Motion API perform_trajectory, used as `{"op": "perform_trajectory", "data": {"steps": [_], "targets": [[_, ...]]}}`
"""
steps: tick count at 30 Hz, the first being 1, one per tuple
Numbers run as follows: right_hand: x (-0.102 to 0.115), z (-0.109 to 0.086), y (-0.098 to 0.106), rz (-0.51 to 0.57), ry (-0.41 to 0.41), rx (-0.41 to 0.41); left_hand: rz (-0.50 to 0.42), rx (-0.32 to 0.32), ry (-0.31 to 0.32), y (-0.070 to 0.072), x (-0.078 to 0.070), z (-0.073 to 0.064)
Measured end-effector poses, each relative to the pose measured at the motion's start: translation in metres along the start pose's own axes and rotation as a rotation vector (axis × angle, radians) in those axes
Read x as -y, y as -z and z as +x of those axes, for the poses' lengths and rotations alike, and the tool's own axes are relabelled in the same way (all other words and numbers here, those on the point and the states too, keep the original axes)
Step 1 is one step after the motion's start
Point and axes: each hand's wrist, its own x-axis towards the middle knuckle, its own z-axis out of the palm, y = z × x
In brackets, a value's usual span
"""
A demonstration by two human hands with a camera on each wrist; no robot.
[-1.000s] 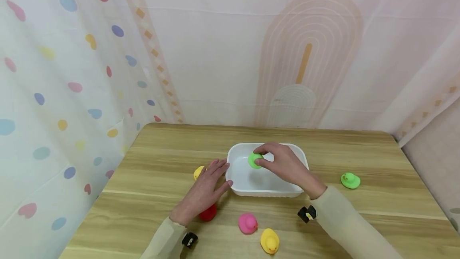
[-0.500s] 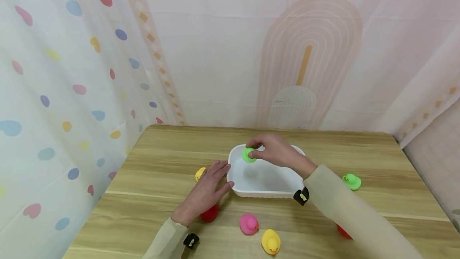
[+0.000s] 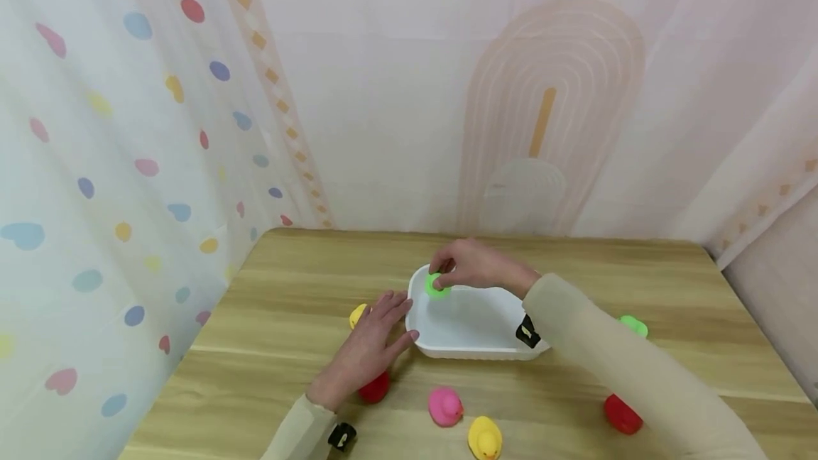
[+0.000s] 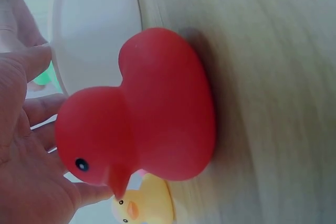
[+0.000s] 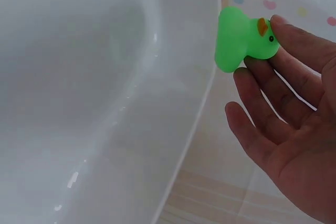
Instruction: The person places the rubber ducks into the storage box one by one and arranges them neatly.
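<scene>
My right hand (image 3: 469,265) pinches a small green rubber duck (image 5: 233,38) between thumb and fingertips, over the left end of a white plastic basin (image 3: 473,354). In the right wrist view the duck is at the basin's rim, its orange beak and one eye showing. With fingers spread and extended, my left hand (image 3: 367,353) rests its fingertips against the basin's left side. Beneath the left wrist sits a red rubber duck (image 4: 163,103), partly covered by that hand in the head view. A yellow duck (image 3: 358,315) peeks out beyond the left fingers.
In front of the basin a pink duck (image 3: 444,407) and a yellow duck (image 3: 486,439) stand on the wooden table (image 3: 255,360). To the right, my sleeve partly covers a red duck (image 3: 622,415) and a green duck (image 3: 635,325). A patterned curtain (image 3: 396,126) hangs behind.
The right hand has carried the green duck leftward over the basin to its left end. Its sleeve now partly covers the other green duck. The left hand stays at the basin's side.
</scene>
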Motion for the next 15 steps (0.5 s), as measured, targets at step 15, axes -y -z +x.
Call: {"op": "perform_trajectory", "data": {"steps": [15], "targets": [[-0.026, 0.013, -0.038, 0.031, 0.006, 0.061, -0.044, -0.013, 0.01, -0.007, -0.005, -0.014]]}}
